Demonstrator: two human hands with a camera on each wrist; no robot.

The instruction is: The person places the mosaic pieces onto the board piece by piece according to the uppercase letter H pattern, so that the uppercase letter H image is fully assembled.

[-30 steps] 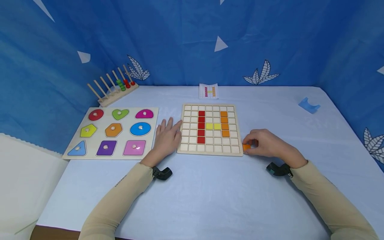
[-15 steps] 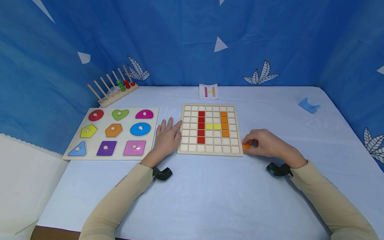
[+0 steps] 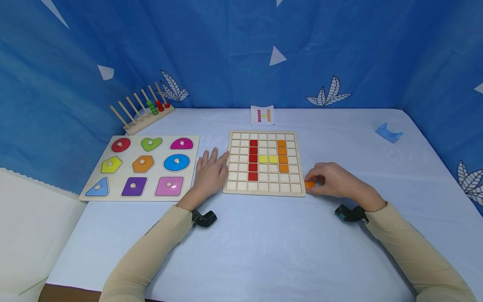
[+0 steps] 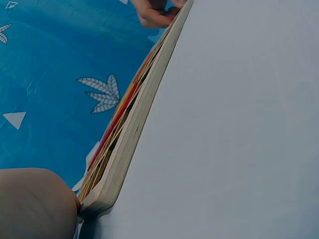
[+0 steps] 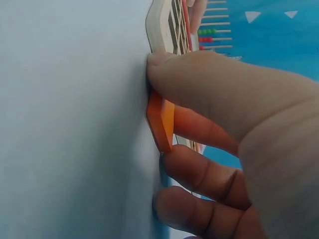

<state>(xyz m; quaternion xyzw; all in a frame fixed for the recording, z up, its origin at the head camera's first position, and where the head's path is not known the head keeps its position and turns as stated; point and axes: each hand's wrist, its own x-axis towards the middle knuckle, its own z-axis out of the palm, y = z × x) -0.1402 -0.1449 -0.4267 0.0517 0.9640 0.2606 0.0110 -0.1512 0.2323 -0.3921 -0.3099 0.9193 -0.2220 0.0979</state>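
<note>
A wooden grid board (image 3: pixel 264 189) lies flat on the table, with a column of red tiles (image 3: pixel 253 158), two yellow tiles (image 3: pixel 268 159) and a column of orange tiles (image 3: pixel 282 155) in its squares. My right hand (image 3: pixel 333 181) pinches a loose orange tile (image 5: pixel 160 122) between thumb and fingers, beside the board's lower right corner. In the right wrist view the tile stands close to the white table surface. My left hand (image 3: pixel 210 173) lies with its fingers spread along the board's left edge, a fingertip touching it. Part of the loose tile is hidden behind the right thumb.
A card (image 3: pixel 262 115) with a matching coloured pattern lies behind the board. To the left is a knobbed shape puzzle (image 3: pixel 124 167); behind it stands a peg rack (image 3: pixel 145 119) with green and red beads. A blue curved piece (image 3: pixel 389 132) lies at the far right.
</note>
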